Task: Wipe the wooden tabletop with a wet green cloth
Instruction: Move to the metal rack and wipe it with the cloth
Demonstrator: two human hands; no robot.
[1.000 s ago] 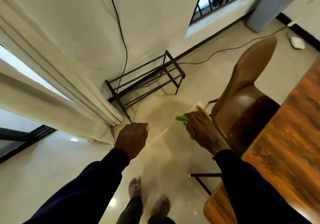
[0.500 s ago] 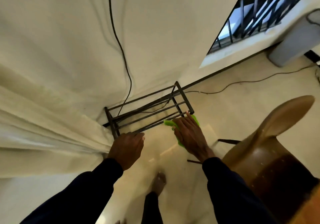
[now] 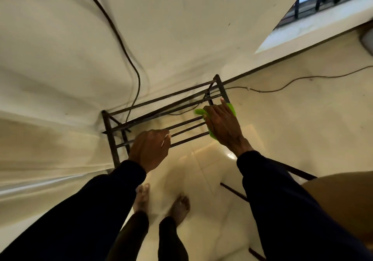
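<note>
Your right hand [image 3: 223, 128] holds the one green cloth [image 3: 231, 109] under its palm, fingers close together, seemingly above the single metal rack [image 3: 157, 117]. Your left hand [image 3: 150, 149] hangs with fingers loosely curled, holding nothing. Two bare feet [image 3: 179, 204] stand on the floor [image 3: 302, 131].

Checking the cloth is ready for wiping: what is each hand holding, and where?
Right hand holds the green cloth bunched under its palm, edges sticking out; left hand holds nothing.

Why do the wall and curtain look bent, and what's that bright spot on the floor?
Head view: the wide-angle lens bows the wall and curtain; the spot is glare on the glossy floor near the right hand; the left hand is slightly blurred.
</note>
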